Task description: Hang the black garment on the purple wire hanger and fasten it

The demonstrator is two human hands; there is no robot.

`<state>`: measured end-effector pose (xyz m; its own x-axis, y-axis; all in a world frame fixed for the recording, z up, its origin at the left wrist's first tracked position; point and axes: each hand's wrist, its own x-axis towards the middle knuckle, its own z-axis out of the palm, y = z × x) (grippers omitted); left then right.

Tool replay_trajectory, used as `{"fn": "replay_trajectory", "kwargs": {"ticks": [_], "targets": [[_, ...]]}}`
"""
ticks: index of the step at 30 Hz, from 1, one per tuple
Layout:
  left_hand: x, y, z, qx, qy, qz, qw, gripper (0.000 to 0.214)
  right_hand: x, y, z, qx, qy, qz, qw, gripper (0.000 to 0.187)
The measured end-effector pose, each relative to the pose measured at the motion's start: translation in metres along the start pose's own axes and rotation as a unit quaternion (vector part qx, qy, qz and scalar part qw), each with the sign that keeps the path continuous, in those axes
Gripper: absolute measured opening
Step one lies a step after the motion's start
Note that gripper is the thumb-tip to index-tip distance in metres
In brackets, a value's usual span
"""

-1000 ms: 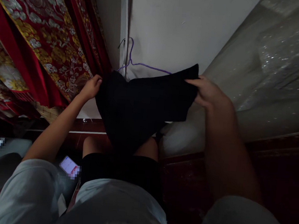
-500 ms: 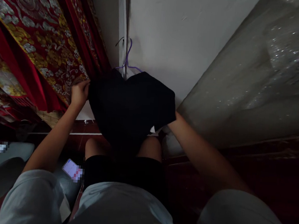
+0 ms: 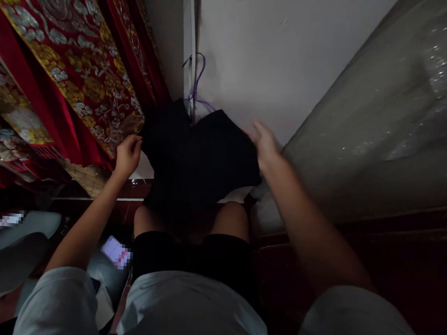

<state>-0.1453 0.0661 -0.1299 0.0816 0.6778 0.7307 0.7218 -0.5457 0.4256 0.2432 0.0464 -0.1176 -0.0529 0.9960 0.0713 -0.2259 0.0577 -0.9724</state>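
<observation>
A black short-sleeved shirt (image 3: 204,158) hangs from a thin purple hanger (image 3: 199,85) against the wall. On its left side, my left hand (image 3: 128,156) is closed, with thumb and fingers pinching the edge of the sleeve. My right hand (image 3: 266,147) is at the shirt's right sleeve, its fingers stretched out, apart and slightly blurred by motion. The back of that hand faces me, and part of its palm side is hidden. The shirt's lower part drops between my knees.
Red cloth embroidered in gold and silver (image 3: 73,57) hangs close on the left. A narrow white strip (image 3: 190,25) runs down the wall. Clear plastic sheeting (image 3: 390,118) covers the right side. A lit phone (image 3: 114,251) lies on a grey seat at lower left.
My right hand has come out from behind the shirt's right sleeve and moved up to its outer edge, fingers opened. The left sleeve stays pinched. The view has shifted slightly.
</observation>
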Motion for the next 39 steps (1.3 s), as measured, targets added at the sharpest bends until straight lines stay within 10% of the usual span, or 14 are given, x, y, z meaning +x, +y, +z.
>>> {"fn": "replay_trajectory", "kwargs": {"ticks": [6, 15, 19, 26, 33, 39], "targets": [[0.002, 0.023, 0.018, -0.076, -0.073, -0.021, 0.994, 0.02, -0.028, -0.026, 0.008, -0.098, -0.1, -0.043, 0.989, 0.039], [0.024, 0.105, 0.005, -0.222, -0.086, -0.002, 0.971, 0.026, -0.077, -0.082, 0.026, -0.056, 0.022, -0.165, 0.985, 0.029], [0.033, 0.143, -0.002, -0.273, -0.128, -0.039, 0.953, 0.043, -0.118, -0.075, 0.058, -0.166, -0.125, -0.168, 0.964, 0.034], [0.0, 0.159, -0.014, -0.38, -0.246, -0.223, 0.863, 0.034, -0.113, -0.015, 0.091, -0.311, -0.389, -0.22, 0.839, 0.032], [-0.005, 0.157, -0.08, -0.207, -0.352, -0.096, 0.908, 0.021, -0.035, 0.011, 0.034, -0.291, -0.07, -0.286, 0.911, 0.036], [0.009, 0.142, -0.096, -0.161, -0.156, -0.028, 0.974, 0.014, -0.027, 0.028, 0.019, -0.097, -0.122, -0.035, 0.987, 0.04]]}}
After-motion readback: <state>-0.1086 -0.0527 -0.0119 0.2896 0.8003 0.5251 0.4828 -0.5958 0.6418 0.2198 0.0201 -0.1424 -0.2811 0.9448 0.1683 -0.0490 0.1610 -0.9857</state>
